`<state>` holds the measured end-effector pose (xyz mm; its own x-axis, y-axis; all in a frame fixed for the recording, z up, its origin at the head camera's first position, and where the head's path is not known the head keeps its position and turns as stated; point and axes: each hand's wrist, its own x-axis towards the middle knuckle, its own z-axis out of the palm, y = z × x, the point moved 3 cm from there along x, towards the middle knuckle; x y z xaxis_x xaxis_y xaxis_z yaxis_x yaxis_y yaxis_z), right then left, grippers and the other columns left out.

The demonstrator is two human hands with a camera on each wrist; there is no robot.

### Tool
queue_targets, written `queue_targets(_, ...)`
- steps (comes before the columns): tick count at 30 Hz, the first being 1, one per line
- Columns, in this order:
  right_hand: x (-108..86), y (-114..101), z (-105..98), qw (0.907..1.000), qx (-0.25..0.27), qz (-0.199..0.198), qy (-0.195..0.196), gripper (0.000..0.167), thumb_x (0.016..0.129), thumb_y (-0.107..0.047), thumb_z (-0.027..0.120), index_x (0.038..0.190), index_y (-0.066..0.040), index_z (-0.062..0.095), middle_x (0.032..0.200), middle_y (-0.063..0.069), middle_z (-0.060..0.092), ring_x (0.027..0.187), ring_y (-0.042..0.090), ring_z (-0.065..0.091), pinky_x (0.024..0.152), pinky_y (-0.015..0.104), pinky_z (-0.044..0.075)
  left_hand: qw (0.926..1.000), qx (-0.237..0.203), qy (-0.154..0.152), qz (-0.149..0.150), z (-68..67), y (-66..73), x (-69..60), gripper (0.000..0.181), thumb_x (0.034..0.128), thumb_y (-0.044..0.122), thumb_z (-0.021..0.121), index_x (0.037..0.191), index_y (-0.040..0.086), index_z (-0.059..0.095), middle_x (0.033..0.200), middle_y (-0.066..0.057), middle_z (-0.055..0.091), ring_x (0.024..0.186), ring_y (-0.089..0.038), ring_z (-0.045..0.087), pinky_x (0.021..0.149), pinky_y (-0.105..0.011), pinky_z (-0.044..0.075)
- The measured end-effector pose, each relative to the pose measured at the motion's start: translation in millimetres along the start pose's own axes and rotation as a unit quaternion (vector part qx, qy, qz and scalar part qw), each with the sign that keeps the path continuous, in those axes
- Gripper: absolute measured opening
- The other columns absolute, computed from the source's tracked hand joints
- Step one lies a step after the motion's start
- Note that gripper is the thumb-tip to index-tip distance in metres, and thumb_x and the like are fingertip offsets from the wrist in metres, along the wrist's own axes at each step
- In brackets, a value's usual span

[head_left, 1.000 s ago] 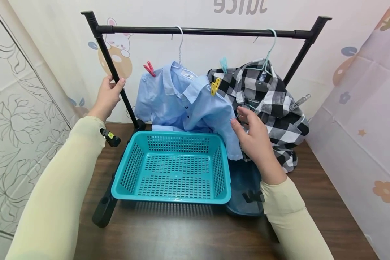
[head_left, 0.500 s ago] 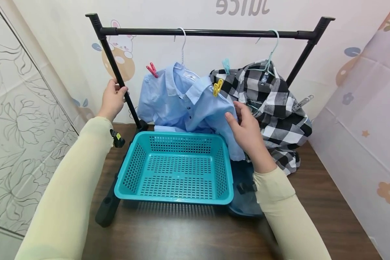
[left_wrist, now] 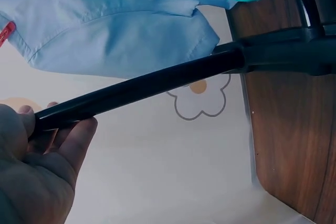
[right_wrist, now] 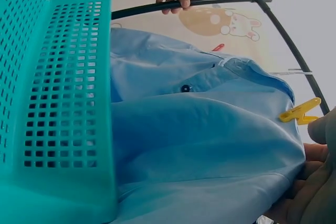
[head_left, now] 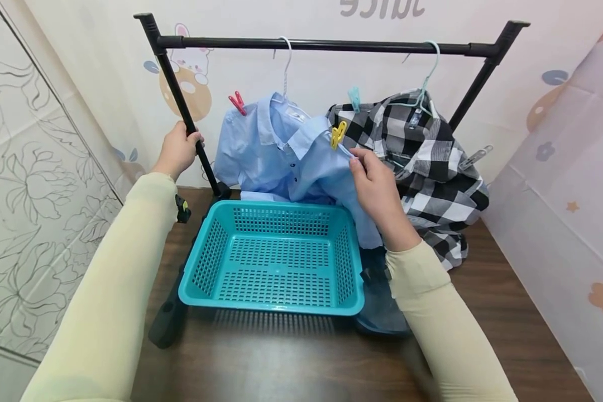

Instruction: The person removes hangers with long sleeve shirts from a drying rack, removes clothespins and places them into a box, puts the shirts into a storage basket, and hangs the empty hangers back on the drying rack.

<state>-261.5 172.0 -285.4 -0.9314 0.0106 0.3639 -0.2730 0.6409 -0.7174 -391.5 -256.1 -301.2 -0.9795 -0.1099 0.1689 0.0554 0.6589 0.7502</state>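
My left hand point(head_left: 178, 149) grips the left black post point(head_left: 183, 106) of a clothes rack; the left wrist view shows fingers and thumb around it. A light-blue shirt point(head_left: 306, 167) hangs from the bar on a white hanger point(head_left: 287, 61). At the shirt's right shoulder, my right hand point(head_left: 379, 192) pinches the fabric between thumb and fingers, just below a yellow clothespin point(head_left: 339, 135). In the right wrist view, some fingers pass behind the cloth. A red clothespin point(head_left: 238, 104) sits on the shirt's left shoulder.
Right of the shirt, a black-and-white checked shirt point(head_left: 427, 167) hangs on a mint hanger point(head_left: 423, 97), with a light-blue clothespin point(head_left: 354, 99) and a clear clothespin point(head_left: 476, 157). A teal basket point(head_left: 276, 308) stands in front, beside a dark container point(head_left: 382, 304) on the wooden table point(head_left: 276, 368).
My right hand has moved left and up from beside the blue shirt's sleeve to its shoulder and taken hold of it. The left hand has slid slightly down the post.
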Motion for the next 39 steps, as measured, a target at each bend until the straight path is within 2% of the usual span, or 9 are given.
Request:
queue_targets(4, 5.2, -2.8, 2.9, 0.9999, -0.010, -0.006, -0.001, 0.044, 0.111, -0.039, 0.041, 0.147, -0.016, 0.053, 0.126, 0.008, 0.065, 0.092, 0.025, 0.054, 0.072, 0.039, 0.043, 0.9999, 0.001, -0.013, -0.003, -1.1, 3.5, -2.2, 0.040, 0.1120, 0.034, 0.035, 0.136, 0.003, 0.043, 0.133, -0.016, 0.059, 0.123, -0.027, 0.060, 0.101, -0.041, 0.049)
queue_targets(10, 11.9, -8.0, 5.9, 0.9995, -0.030, -0.009, -0.005, 0.041, 0.112, -0.033, 0.039, 0.146, -0.016, 0.055, 0.136, 0.010, 0.064, 0.097, 0.027, 0.057, 0.075, 0.040, 0.044, 0.9998, 0.009, -0.018, -0.005, -1.3, 3.1, -4.0, 0.041, 0.1121, 0.034, 0.035, 0.137, 0.002, 0.042, 0.133, -0.017, 0.059, 0.123, -0.028, 0.060, 0.103, -0.043, 0.049)
queue_targets(15, 16.5, -13.2, 8.0, 0.9994, -0.033, -0.010, -0.006, 0.037, 0.111, -0.032, 0.043, 0.140, -0.014, 0.059, 0.131, 0.009, 0.066, 0.100, 0.024, 0.058, 0.078, 0.038, 0.046, 0.9998, 0.003, -0.018, -0.010, 0.3, 0.6, -2.6, 0.042, 0.1118, 0.036, 0.035, 0.137, 0.002, 0.042, 0.133, -0.017, 0.060, 0.122, -0.028, 0.061, 0.103, -0.043, 0.049)
queue_targets(22, 22.2, -19.9, 11.4, 0.9974, -0.063, -0.032, -0.012, 0.035, 0.110, -0.025, 0.048, 0.139, -0.010, 0.061, 0.133, 0.010, 0.067, 0.098, 0.024, 0.062, 0.076, 0.038, 0.050, 0.9997, 0.004, -0.024, -0.010, 1.5, -0.7, -2.3, 0.044, 0.1120, 0.037, 0.033, 0.137, 0.002, 0.043, 0.134, -0.018, 0.060, 0.123, -0.030, 0.061, 0.104, -0.045, 0.049)
queue_targets(28, 25.6, -24.9, 14.1, 0.9972, -0.072, -0.018, -0.010, 0.034, 0.109, -0.023, 0.049, 0.136, -0.008, 0.063, 0.126, 0.011, 0.069, 0.096, 0.024, 0.062, 0.077, 0.038, 0.051, 0.9995, -0.009, -0.026, -0.015, 1.0, -1.3, -3.8, 0.043, 0.1122, 0.037, 0.033, 0.136, 0.003, 0.043, 0.134, -0.018, 0.060, 0.125, -0.030, 0.060, 0.107, -0.046, 0.048)
queue_targets(32, 27.8, -28.0, 15.0, 0.9966, -0.081, -0.008, -0.004, 0.032, 0.110, -0.022, 0.048, 0.133, -0.006, 0.064, 0.125, 0.013, 0.069, 0.094, 0.025, 0.062, 0.075, 0.039, 0.050, 0.9991, -0.022, -0.027, -0.023, 1.2, -1.6, -4.4, 0.043, 0.1122, 0.038, 0.033, 0.135, 0.003, 0.044, 0.134, -0.017, 0.060, 0.124, -0.029, 0.060, 0.108, -0.045, 0.048)
queue_targets(39, 31.5, -27.7, 13.4, 0.9959, -0.084, -0.003, 0.032, 0.029, 0.110, -0.020, 0.048, 0.127, -0.003, 0.064, 0.125, 0.016, 0.068, 0.105, 0.032, 0.063, 0.085, 0.047, 0.050, 0.9985, -0.033, -0.034, -0.028, 3.4, -2.3, -3.0, 0.042, 0.1120, 0.038, 0.034, 0.135, 0.005, 0.045, 0.134, -0.016, 0.060, 0.122, -0.027, 0.061, 0.107, -0.044, 0.049)
